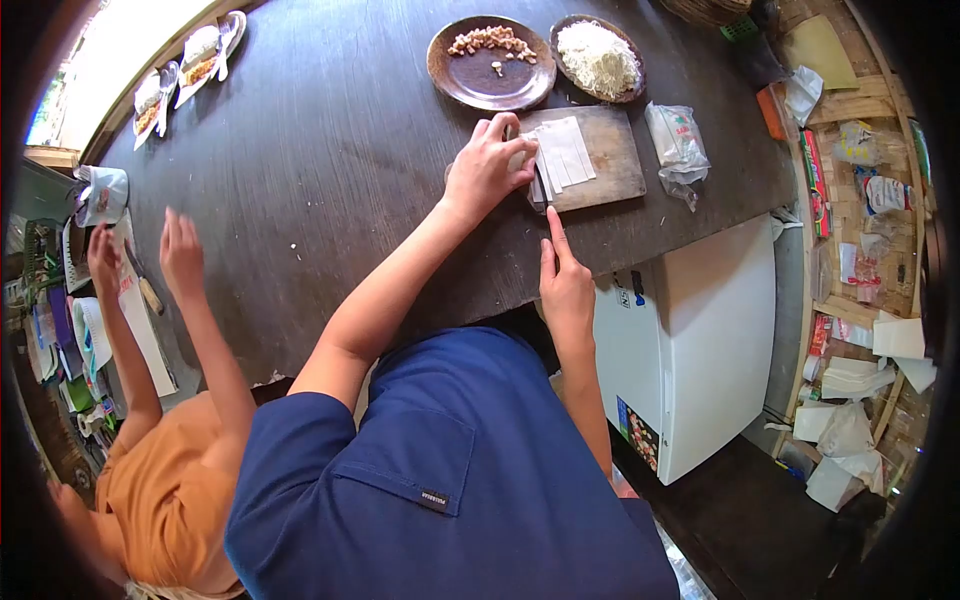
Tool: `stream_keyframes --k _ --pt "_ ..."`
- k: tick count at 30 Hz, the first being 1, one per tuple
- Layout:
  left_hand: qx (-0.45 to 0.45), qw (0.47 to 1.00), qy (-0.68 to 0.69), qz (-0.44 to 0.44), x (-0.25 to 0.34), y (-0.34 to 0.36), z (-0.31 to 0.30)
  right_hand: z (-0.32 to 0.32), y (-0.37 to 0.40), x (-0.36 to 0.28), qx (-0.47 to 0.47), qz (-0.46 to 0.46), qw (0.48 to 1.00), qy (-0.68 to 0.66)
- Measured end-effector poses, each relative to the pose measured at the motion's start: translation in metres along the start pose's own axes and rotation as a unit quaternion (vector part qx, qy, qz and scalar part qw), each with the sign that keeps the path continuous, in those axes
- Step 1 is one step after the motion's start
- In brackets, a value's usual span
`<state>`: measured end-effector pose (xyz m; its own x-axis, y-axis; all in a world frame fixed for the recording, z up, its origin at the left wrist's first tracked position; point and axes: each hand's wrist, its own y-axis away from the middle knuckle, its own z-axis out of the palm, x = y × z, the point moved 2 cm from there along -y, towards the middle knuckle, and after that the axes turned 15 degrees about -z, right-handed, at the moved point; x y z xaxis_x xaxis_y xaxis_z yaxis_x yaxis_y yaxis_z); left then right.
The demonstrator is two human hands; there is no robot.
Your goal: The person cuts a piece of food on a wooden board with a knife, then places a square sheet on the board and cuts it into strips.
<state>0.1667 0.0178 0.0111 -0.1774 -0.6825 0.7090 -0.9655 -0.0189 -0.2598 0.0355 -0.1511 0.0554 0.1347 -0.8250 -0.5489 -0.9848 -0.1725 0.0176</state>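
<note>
A thin white sheet (566,150), partly cut into narrow strips, lies on a wooden cutting board (618,160). My left hand (490,168) presses its bent fingertips on the sheet's left part, over the board's left side. Beside those fingers the dark blade of a knife (541,188) rests along the sheet's edge. My right hand (567,285) holds the knife from the near side, its index finger stretched along it. The handle is mostly hidden in that hand.
Behind the board stand a brown plate with nuts (490,90) and a bowl of white shreds (598,62). A plastic bag (678,142) lies to the right. A co-worker in orange (175,480) has both hands at the table's left. A white fridge (715,340) stands below.
</note>
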Motion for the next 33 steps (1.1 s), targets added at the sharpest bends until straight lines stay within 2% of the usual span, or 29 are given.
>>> stream_keyframes --k 8,14,17,20,23,25,26,27,29,31,33 --pt "0.001 1.0 -0.006 -0.01 0.0 0.001 0.002 0.006 0.006 0.003 0.008 -0.02 1.0 0.021" --pt "0.005 1.0 -0.009 0.005 0.001 0.002 0.0 0.002 0.03 0.006 -0.014 0.006 1.0 0.024" --pt "0.0 1.0 -0.014 0.004 0.004 0.001 -0.001 -0.004 0.041 0.009 0.021 -0.013 1.0 0.001" --pt "0.001 1.0 -0.019 0.003 0.005 0.002 -0.003 -0.011 0.052 0.011 -0.014 0.0 1.0 0.013" --pt "-0.001 1.0 -0.004 0.001 0.009 0.008 -0.005 -0.02 0.057 0.017 0.03 -0.034 0.999 -0.029" --pt "0.056 0.998 -0.023 -0.023 0.014 0.018 -0.007 -0.029 0.055 0.023 -0.025 0.031 0.981 -0.189" --pt "0.058 0.997 -0.015 -0.045 0.01 0.026 -0.004 -0.025 0.055 0.031 -0.019 0.06 0.947 -0.314" --pt "0.078 0.996 -0.016 -0.044 0.007 0.037 0.0 -0.024 0.052 0.038 -0.02 0.058 0.947 -0.316" --pt "0.074 0.996 -0.017 -0.047 0.016 0.052 0.0 -0.029 0.047 0.045 0.066 0.047 0.963 -0.258" --pt "0.08 0.995 -0.042 -0.051 0.027 0.057 0.003 -0.037 0.037 0.048 0.089 0.065 0.954 -0.279" --pt "0.09 0.992 -0.066 -0.053 0.034 0.055 0.005 -0.047 0.024 0.054 0.163 0.079 0.941 -0.285"
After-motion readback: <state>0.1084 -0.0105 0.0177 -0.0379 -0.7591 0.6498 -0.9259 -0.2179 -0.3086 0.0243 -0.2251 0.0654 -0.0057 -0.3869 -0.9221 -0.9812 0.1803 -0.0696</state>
